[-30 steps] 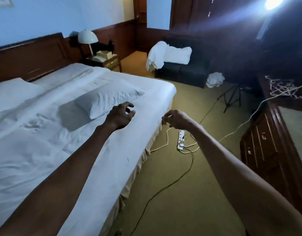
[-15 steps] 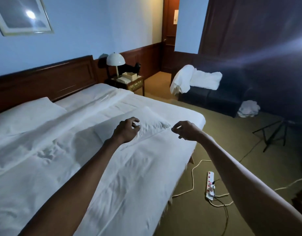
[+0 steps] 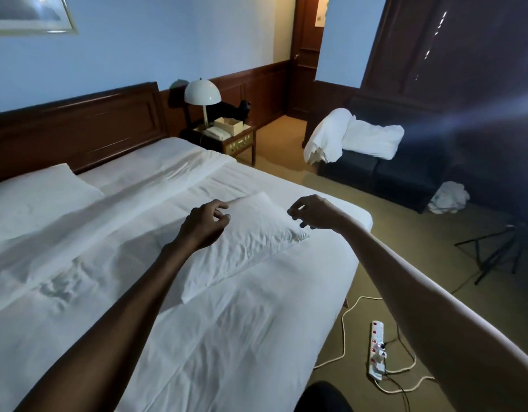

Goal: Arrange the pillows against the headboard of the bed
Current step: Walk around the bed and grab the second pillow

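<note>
A white pillow (image 3: 250,242) lies flat on the white bed (image 3: 227,337), near its right edge and well away from the dark wooden headboard (image 3: 75,129). Another white pillow (image 3: 36,197) rests at the left, against the headboard. My left hand (image 3: 204,223) hovers over the near pillow's left part, fingers curled and apart, holding nothing. Above that pillow's far right corner is my right hand (image 3: 314,212), also with loose fingers and nothing in it. Whether either hand touches the pillow is unclear.
A nightstand (image 3: 227,141) with a white lamp (image 3: 202,93) stands right of the headboard. A dark sofa (image 3: 384,173) carries white bedding (image 3: 354,138). On the carpet lie a power strip (image 3: 377,349) with cables, a white cloth heap (image 3: 448,197) and a tripod (image 3: 494,251).
Both hands have moved forward from in front of the pillow to above it. The view has swung left and closer to the bed.
</note>
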Demonstrator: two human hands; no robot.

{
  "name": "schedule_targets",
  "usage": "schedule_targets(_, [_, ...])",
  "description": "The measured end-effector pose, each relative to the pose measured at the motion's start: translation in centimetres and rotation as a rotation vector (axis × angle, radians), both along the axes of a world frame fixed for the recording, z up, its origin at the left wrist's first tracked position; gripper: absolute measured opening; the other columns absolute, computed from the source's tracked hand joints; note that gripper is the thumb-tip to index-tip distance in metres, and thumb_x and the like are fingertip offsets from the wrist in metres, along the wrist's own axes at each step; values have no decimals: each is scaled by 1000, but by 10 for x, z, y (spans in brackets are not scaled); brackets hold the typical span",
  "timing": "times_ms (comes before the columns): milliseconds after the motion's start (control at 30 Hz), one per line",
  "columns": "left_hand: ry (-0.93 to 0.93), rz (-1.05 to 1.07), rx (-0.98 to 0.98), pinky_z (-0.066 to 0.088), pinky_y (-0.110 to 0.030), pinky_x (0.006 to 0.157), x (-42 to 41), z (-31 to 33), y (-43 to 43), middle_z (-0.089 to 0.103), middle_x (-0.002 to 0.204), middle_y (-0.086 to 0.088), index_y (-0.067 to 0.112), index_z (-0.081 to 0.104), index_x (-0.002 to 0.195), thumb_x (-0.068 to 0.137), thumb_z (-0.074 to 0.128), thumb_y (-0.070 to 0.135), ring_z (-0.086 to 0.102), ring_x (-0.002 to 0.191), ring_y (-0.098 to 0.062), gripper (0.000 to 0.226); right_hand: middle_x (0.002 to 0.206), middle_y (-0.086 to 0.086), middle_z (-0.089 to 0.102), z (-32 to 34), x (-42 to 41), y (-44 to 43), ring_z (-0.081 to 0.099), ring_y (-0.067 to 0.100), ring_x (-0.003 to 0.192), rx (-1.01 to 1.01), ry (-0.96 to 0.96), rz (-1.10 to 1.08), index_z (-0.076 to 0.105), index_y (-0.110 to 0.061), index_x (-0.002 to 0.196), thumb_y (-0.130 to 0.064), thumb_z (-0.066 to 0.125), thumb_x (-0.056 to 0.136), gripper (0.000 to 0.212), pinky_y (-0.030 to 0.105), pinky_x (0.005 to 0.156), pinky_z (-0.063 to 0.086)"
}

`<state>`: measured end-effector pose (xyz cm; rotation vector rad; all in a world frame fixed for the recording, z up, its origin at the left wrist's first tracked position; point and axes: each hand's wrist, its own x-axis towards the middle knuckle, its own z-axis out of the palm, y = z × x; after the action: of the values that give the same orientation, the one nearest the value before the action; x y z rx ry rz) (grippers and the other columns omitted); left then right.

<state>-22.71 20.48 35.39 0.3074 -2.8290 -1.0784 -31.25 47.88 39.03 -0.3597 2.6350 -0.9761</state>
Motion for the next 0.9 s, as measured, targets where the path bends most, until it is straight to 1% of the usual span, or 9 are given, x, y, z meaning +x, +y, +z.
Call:
schedule_targets(100, [-32,-5,-5,50,-40,96,-24,-4,-13,73,121,-1,25,63,129,87,54,46,63,118,-27,48,97,10,77,-7,-31,-17,75,25,87,-44,16,1,71,-11,106,-30,61,94,24,35,70,57])
schedule_targets(167, [-31,6,-4,49,-39,96,-42,-10,-17,72,124,-3,24,63,130,87,54,46,62,120,-28,50,97,10,77,-18,-51,-26,75,26,87,-63,15,-7,70,-10,105,-29,60,94,24,35,69,56])
schedule_targets(300, [-49,67,16,48,-39,99,-79,-39,-21,71,127,-3,22,63,132,96,59,34,61,122,-28,38,94,13,77,-54,-96,-47,74,34,90,-5,-42,34,68,-15,105,-32,60,92,22,36,70,57])
schedule_targets(433, [-86,121,40,49,-39,100,-121,-74,-31,71,123,-1,21,61,132,99,58,36,62,120,-27,37,96,18,76,-101,-150,-68,73,34,87,35,-86,65,64,-16,112,-35,63,92,27,34,66,57])
schedule_targets(533, [-117,189,66,51,-41,100,-156,-109,-44,71,123,-1,22,61,130,98,57,39,64,116,-27,36,96,17,75,-144,-199,-78,70,34,88,82,-109,93,63,-16,118,-38,63,92,34,40,78,56])
schedule_targets(667, [-169,365,119,50,-42,100,-203,-171,-59,72,122,-1,23,62,129,98,58,39,64,116,-27,35,109,10,73,-212,-280,-86,60,27,111,155,-166,137,58,-15,126,-41,60,95,40,33,92,44])
schedule_targets(767, [-247,535,179,49,-41,100,-234,-227,-58,71,121,-3,20,60,132,99,59,39,63,118,-30,39,113,4,71,-264,-343,-91,57,26,118,232,-213,187,54,-14,129,-44,55,96,45,36,100,41])
schedule_targets(833, [-257,634,211,47,-41,102,-248,-261,-52,68,129,-10,16,56,137,100,59,39,61,122,-34,44,114,5,67,-291,-377,-96,57,30,120,278,-206,260,52,-11,131,-47,52,97,50,35,100,41])
schedule_targets(900, [-279,735,221,42,-44,107,-265,-296,-48,56,143,-15,16,49,145,100,59,44,52,132,-35,54,114,15,66,-311,-409,-115,57,35,119,262,-202,294,47,-9,136,-43,55,97,51,39,102,42])
